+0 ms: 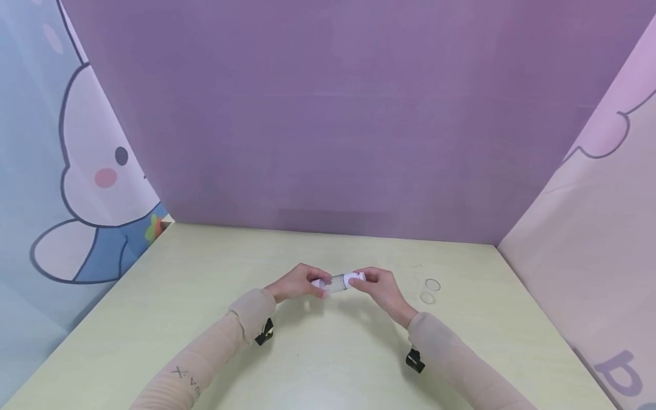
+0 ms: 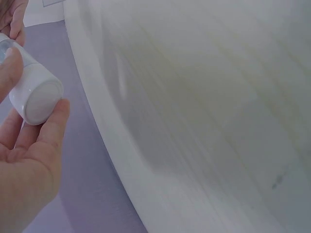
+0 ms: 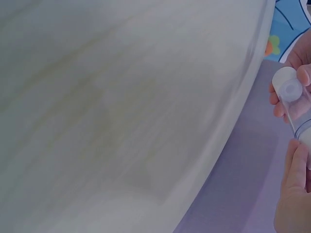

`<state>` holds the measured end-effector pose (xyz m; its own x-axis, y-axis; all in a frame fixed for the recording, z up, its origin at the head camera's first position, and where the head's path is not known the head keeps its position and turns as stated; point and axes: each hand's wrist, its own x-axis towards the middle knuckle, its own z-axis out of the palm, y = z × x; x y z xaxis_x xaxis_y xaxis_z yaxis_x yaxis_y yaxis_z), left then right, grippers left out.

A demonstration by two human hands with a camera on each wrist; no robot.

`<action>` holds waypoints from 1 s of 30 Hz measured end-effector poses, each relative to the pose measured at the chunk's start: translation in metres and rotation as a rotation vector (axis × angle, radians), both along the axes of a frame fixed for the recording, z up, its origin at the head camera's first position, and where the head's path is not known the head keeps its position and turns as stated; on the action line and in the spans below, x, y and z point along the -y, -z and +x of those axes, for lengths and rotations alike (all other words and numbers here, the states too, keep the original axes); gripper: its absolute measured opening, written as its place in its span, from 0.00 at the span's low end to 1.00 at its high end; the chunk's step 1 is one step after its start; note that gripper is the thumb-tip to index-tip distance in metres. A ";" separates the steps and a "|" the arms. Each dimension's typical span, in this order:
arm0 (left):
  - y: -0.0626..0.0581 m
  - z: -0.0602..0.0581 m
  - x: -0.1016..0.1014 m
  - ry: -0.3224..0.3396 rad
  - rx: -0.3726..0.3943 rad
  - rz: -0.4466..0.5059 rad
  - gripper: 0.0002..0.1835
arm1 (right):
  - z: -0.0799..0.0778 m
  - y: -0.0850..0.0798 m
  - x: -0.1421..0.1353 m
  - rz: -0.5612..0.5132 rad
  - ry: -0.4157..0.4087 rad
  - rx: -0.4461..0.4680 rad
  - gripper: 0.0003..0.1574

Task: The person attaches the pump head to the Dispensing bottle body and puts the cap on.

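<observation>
Above the table, both hands hold a clear cylindrical container (image 1: 335,283) with white ends, tilted slightly so its right end is higher. My left hand (image 1: 299,282) grips the white left end between thumb and fingers; the left wrist view shows this end's flat round face (image 2: 44,102). At the other white end (image 1: 353,278), my right hand (image 1: 383,289) pinches with thumb and fingers. A dark line rings the container where the clear part meets that end. In the right wrist view, a round translucent piece (image 3: 290,90) shows near the left hand's end.
Two thin rings lie on the pale table (image 1: 215,256) to the right of the right hand: a dark ring (image 1: 433,279) and a paler ring (image 1: 427,303). A purple panel (image 1: 328,125) rises at the table's back edge. Printed cloth (image 1: 31,171) hangs at the left.
</observation>
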<state>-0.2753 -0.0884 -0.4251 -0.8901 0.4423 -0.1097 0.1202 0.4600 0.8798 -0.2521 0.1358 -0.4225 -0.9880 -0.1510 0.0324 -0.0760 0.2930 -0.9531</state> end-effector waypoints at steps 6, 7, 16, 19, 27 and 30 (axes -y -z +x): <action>0.001 -0.001 0.001 0.002 -0.001 -0.006 0.21 | 0.015 -0.022 0.005 0.019 -0.004 0.001 0.17; 0.001 -0.001 0.001 0.002 -0.002 -0.005 0.21 | 0.015 -0.022 0.005 0.020 -0.002 0.003 0.17; -0.001 0.001 0.000 -0.009 -0.001 0.002 0.21 | -0.001 0.000 0.002 0.010 0.016 0.008 0.19; -0.001 0.001 0.000 -0.013 -0.006 0.003 0.22 | 0.000 0.000 0.003 0.012 0.015 0.004 0.19; 0.001 0.002 0.001 -0.010 -0.001 0.010 0.22 | 0.000 0.001 0.003 0.011 0.007 0.012 0.18; 0.001 0.002 0.001 -0.007 0.005 0.006 0.22 | 0.000 0.001 0.003 0.013 0.005 0.013 0.18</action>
